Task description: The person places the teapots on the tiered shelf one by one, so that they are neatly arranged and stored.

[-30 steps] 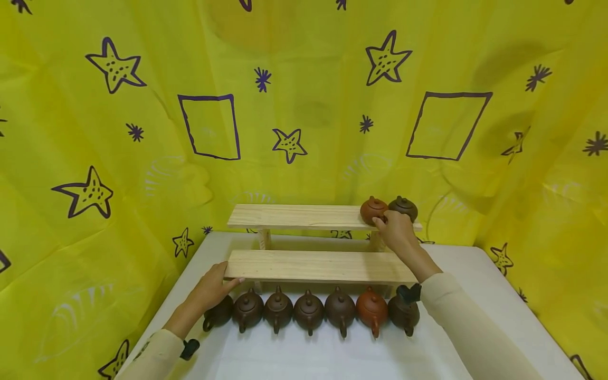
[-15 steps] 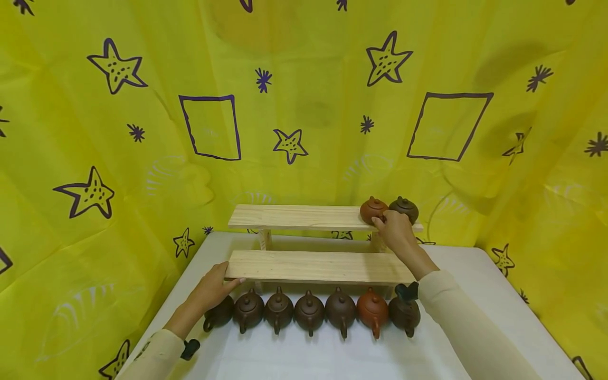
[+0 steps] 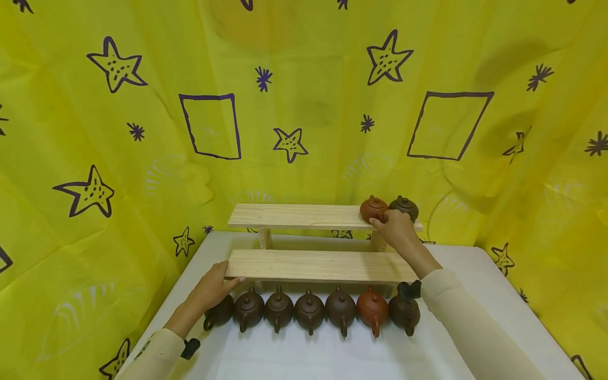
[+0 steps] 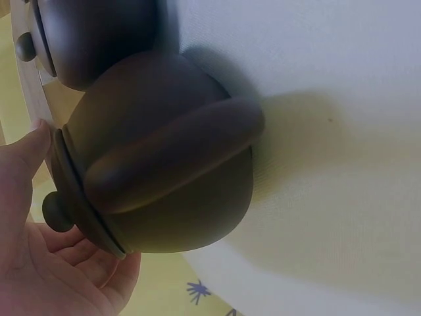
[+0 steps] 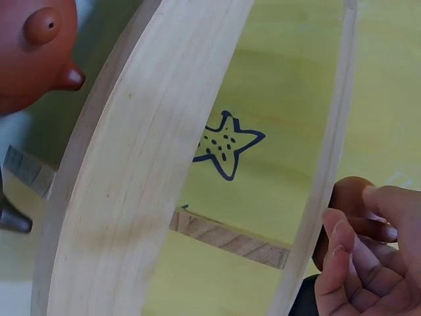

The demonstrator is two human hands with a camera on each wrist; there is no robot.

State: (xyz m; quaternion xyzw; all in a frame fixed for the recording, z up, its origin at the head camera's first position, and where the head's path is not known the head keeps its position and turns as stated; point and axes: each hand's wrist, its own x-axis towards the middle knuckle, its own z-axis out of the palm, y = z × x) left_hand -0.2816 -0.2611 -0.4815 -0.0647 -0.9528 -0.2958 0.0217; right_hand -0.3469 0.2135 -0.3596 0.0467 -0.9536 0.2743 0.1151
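On the right part of the upper wooden shelf (image 3: 294,215), my right hand (image 3: 396,229) pinches the handle of a reddish-orange teapot (image 3: 372,208). Its thumb and fingers meet around that handle (image 5: 380,230) in the right wrist view. A dark brown teapot (image 3: 404,206) stands just to the right, partly behind the hand. My left hand (image 3: 211,287) grips the left end of the lower wooden shelf (image 3: 318,265), thumb along its front edge. Below that hand sits another dark brown teapot (image 3: 219,312), whose thick handle (image 4: 177,155) fills much of the left wrist view.
A row of several teapots stands on the white table (image 3: 285,361) before the shelves, mostly dark brown with one orange teapot (image 3: 372,307). At the right end is a dark teapot (image 3: 404,315). A yellow star-patterned curtain (image 3: 304,79) hangs behind and at both sides.
My right thumb has shifted slightly left at the reddish-orange teapot. The left hand and the teapots stay where they were.
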